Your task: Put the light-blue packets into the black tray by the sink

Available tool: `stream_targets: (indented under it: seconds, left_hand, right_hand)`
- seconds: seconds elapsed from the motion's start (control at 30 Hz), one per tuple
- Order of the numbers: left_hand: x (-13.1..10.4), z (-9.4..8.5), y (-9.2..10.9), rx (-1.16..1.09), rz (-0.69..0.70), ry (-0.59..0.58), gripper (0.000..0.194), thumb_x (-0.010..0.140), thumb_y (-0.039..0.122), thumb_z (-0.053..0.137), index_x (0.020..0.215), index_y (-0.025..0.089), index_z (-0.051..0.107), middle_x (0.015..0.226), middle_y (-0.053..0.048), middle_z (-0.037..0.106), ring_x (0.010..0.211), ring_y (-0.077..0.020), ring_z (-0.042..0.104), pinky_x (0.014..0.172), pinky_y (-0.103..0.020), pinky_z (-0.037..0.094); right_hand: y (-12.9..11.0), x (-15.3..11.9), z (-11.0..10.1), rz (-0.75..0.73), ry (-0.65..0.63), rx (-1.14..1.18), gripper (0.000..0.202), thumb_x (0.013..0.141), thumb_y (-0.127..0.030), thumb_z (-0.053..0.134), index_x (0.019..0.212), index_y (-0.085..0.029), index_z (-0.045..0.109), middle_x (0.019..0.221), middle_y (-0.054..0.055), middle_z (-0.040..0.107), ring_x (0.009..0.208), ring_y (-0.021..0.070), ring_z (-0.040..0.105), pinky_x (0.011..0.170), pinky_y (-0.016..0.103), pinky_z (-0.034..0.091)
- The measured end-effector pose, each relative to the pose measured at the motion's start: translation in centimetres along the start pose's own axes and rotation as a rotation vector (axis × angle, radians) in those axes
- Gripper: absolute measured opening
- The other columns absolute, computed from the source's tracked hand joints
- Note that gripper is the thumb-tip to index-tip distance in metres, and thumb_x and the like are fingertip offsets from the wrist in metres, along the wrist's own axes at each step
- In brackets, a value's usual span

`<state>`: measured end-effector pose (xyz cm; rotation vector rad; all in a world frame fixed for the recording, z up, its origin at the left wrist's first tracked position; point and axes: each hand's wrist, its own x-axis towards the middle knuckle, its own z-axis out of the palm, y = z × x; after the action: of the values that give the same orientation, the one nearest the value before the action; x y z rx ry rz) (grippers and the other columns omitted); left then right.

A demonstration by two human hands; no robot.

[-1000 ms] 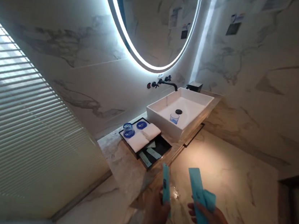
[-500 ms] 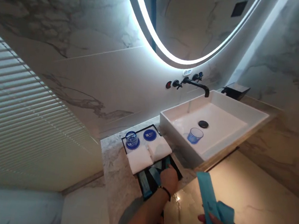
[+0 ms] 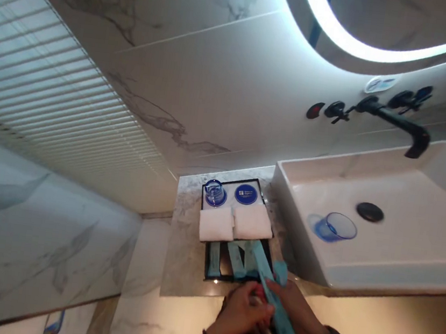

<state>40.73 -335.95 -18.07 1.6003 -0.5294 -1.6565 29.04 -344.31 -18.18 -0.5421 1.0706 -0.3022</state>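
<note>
My left hand (image 3: 243,313) and my right hand (image 3: 291,305) meet just in front of a black tray (image 3: 206,265) on the marble counter. Both grip the same long turquoise packet (image 3: 273,289), which slants from the tray toward me. A second, shorter turquoise packet (image 3: 281,271) is tucked in my right hand. Turquoise packets (image 3: 236,258) lie side by side in the tray's near half. Behind them sit two folded white towels (image 3: 236,224), a blue glass (image 3: 214,192) and a blue round coaster (image 3: 246,194).
A white rectangular basin (image 3: 429,279) stands right of the tray, with a blue glass (image 3: 335,227) lying in it near the black drain (image 3: 370,211). A black wall tap (image 3: 395,120) hangs above. A lit oval mirror (image 3: 375,53) and a slatted blind (image 3: 51,108) fill the walls.
The view has closed in on the tray. My left hand laid its packet in the tray, drew back and joined my right hand on the long packet.
</note>
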Motion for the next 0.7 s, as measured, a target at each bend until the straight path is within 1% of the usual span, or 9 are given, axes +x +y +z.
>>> stream_targets:
  seconds: [0.1, 0.17, 0.3, 0.4, 0.47, 0.5, 0.57, 0.63, 0.7]
  left_hand:
    - [-0.3, 1.8, -1.9, -0.193, 0.141, 0.252, 0.057, 0.059, 0.035, 0.076, 0.108, 0.016, 0.054, 0.083, -0.004, 0.066, 0.066, -0.0127, 0.059, 0.059, -0.022, 0.045]
    - [-0.6, 2.2, -2.5, -0.243, 0.130, 0.362, 0.055, 0.059, 0.032, 0.073, 0.108, 0.017, 0.052, 0.082, -0.002, 0.065, 0.063, -0.0117, 0.057, 0.056, -0.021, 0.043]
    - [-1.7, 1.1, -3.2, -0.260, 0.020, 0.458, 0.048, 0.063, 0.029, 0.064, 0.107, 0.015, 0.051, 0.062, 0.004, 0.058, 0.043, -0.0078, 0.044, 0.042, -0.020, 0.031]
    - [-2.6, -0.1, -3.6, -0.256, 0.013, 0.539, 0.048, 0.063, 0.028, 0.062, 0.108, 0.013, 0.054, 0.056, 0.004, 0.055, 0.041, -0.0076, 0.042, 0.042, -0.019, 0.028]
    - [-2.9, -0.7, -3.6, -0.273, 0.030, 0.556, 0.048, 0.064, 0.033, 0.065, 0.106, 0.012, 0.057, 0.054, 0.004, 0.054, 0.042, -0.0075, 0.041, 0.042, -0.019, 0.028]
    - [-3.0, -0.9, -3.5, -0.285, 0.032, 0.534, 0.048, 0.064, 0.036, 0.067, 0.104, 0.011, 0.059, 0.053, 0.004, 0.054, 0.042, -0.0074, 0.041, 0.043, -0.019, 0.028]
    - [-3.1, -1.2, -3.3, -0.318, 0.020, 0.446, 0.047, 0.062, 0.040, 0.070, 0.098, 0.010, 0.062, 0.054, 0.002, 0.056, 0.043, -0.0074, 0.042, 0.045, -0.020, 0.031]
    - [-2.9, -1.6, -3.2, -0.352, -0.004, 0.385, 0.042, 0.057, 0.037, 0.072, 0.088, 0.009, 0.065, 0.055, 0.000, 0.059, 0.046, -0.0087, 0.046, 0.049, -0.021, 0.036]
    - [-2.4, -2.4, -3.2, -0.372, -0.004, 0.396, 0.031, 0.054, 0.029, 0.069, 0.078, 0.010, 0.064, 0.057, -0.001, 0.061, 0.051, -0.0107, 0.051, 0.054, -0.023, 0.041]
  right_hand:
    - [1.1, 2.2, 1.5, 0.061, -0.043, 0.006, 0.052, 0.041, -0.041, 0.091, 0.074, -0.010, 0.064, 0.069, 0.008, 0.069, 0.066, 0.0198, 0.065, 0.062, 0.025, 0.053]
    - [2.2, 2.8, 2.0, 0.111, -0.076, -0.005, 0.053, 0.043, -0.041, 0.090, 0.077, -0.010, 0.063, 0.070, 0.008, 0.069, 0.067, 0.0223, 0.066, 0.060, 0.027, 0.053]
    - [3.4, 2.4, 2.3, 0.201, -0.166, -0.047, 0.040, 0.060, -0.039, 0.085, 0.078, -0.010, 0.063, 0.074, 0.010, 0.069, 0.070, 0.0239, 0.067, 0.055, 0.027, 0.052]
    - [3.3, 2.2, 2.5, 0.241, -0.212, -0.049, 0.031, 0.067, -0.032, 0.081, 0.081, -0.010, 0.064, 0.078, 0.011, 0.069, 0.076, 0.0250, 0.068, 0.056, 0.026, 0.053]
    - [3.2, 2.6, 3.1, 0.233, -0.210, -0.039, 0.026, 0.067, -0.024, 0.080, 0.081, -0.010, 0.063, 0.078, 0.011, 0.069, 0.078, 0.0250, 0.068, 0.059, 0.026, 0.054]
    - [3.1, 2.9, 3.5, 0.219, -0.199, -0.032, 0.023, 0.068, -0.020, 0.078, 0.081, -0.010, 0.063, 0.078, 0.011, 0.069, 0.079, 0.0245, 0.068, 0.061, 0.026, 0.055]
    - [3.1, 3.9, 4.5, 0.198, -0.156, -0.020, 0.015, 0.073, -0.014, 0.073, 0.082, -0.010, 0.062, 0.077, 0.011, 0.069, 0.078, 0.0236, 0.068, 0.064, 0.027, 0.056]
    - [3.2, 4.9, 5.7, 0.205, -0.109, -0.023, 0.006, 0.079, -0.012, 0.064, 0.084, -0.009, 0.061, 0.076, 0.011, 0.069, 0.075, 0.0235, 0.068, 0.062, 0.029, 0.057]
    - [3.2, 5.6, 6.6, 0.224, -0.080, -0.042, 0.005, 0.083, -0.013, 0.059, 0.085, -0.009, 0.061, 0.076, 0.012, 0.069, 0.073, 0.0239, 0.068, 0.059, 0.030, 0.057]
